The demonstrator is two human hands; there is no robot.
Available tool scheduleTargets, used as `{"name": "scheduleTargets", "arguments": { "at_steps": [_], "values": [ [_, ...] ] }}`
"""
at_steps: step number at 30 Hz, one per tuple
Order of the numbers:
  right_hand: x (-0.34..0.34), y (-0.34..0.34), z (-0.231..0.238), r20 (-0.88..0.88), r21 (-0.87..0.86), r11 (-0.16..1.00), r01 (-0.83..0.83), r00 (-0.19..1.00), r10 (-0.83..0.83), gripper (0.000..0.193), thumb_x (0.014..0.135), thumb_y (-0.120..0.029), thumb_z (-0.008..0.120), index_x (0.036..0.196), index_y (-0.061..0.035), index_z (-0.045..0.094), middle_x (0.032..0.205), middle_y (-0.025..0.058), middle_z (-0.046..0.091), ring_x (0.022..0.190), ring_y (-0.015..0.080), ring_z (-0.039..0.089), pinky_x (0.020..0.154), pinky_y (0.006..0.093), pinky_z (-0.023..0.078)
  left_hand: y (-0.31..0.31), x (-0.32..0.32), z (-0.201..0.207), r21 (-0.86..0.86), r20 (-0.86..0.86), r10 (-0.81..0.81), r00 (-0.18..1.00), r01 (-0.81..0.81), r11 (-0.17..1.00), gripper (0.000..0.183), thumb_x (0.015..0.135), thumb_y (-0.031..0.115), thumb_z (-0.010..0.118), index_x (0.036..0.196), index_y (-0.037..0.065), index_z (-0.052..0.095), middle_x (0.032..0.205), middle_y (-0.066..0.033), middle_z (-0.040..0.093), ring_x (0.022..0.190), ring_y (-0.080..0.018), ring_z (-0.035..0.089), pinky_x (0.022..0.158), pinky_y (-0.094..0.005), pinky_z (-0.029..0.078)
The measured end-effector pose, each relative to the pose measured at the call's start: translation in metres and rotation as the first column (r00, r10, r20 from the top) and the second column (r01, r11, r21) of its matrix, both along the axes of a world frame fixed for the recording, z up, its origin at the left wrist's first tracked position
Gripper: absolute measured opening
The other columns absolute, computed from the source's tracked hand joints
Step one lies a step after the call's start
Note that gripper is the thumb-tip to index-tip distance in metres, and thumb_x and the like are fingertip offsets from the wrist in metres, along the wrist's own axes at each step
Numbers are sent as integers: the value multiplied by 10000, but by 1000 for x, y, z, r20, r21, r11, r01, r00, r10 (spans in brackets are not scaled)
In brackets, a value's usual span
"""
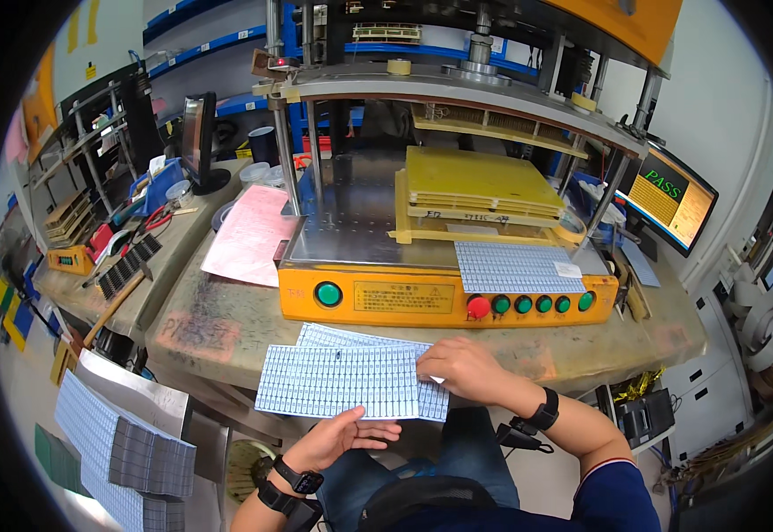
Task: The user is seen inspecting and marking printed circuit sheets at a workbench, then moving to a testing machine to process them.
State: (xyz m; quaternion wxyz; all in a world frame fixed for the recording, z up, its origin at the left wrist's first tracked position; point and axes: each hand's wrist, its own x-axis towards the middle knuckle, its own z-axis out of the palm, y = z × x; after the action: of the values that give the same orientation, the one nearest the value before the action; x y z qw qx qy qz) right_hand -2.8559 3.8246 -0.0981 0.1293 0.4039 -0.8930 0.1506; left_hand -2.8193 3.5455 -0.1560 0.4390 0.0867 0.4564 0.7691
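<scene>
A light-blue circuit-board panel with a printed grid (338,381) lies at the table's front edge, on top of a second gridded panel (364,336) that shows behind it and to its right. My left hand (347,436) is palm up at the top panel's near edge. Its thumb touches that edge and its fingers are stretched out below it. Over the right end of the panels, my right hand (462,368) is closed, fingertips together. A small white bit shows at them; its kind is hard to make out.
A press with an orange front (395,297) stands behind, carrying a yellow fixture (484,186) and another gridded panel (519,268). Pink sheet (249,235) lies left of it. More panels (152,457) are stacked lower left. Monitors (670,195) stand at both sides.
</scene>
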Motion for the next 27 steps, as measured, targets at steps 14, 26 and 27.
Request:
{"name": "scheduleTargets", "arguments": {
  "at_steps": [14,26,27],
  "values": [
    [2,-4,8,366,-249,946,206,925,-105,65,868,-102,611,923,-84,641,861,94,681,807,288,661,699,372,515,5,11,9,9,201,254,946,-261,965,432,1010,222,412,1340,-51,358,1228,-240,566,1094,-376,600,915,-468,520],
    [2,5,2,-117,-43,997,66,991,-71,316,844,-164,659,1142,-75,603,1161,90,620,1052,291,582,895,387,462,-48,4,12,231,-44,561,827,-538,811,521,974,198,463,1402,-32,275,1305,-220,514,1137,-347,581,897,-527,535],
    [5,2,-2,-25,-37,997,64,998,-64,370,823,-175,676,1163,-62,583,1205,98,592,1082,298,554,924,397,440,-49,5,10,238,-41,555,831,-531,813,526,973,199,464,1404,-31,271,1312,-218,509,1150,-347,572,909,-524,528]
  ]
}}
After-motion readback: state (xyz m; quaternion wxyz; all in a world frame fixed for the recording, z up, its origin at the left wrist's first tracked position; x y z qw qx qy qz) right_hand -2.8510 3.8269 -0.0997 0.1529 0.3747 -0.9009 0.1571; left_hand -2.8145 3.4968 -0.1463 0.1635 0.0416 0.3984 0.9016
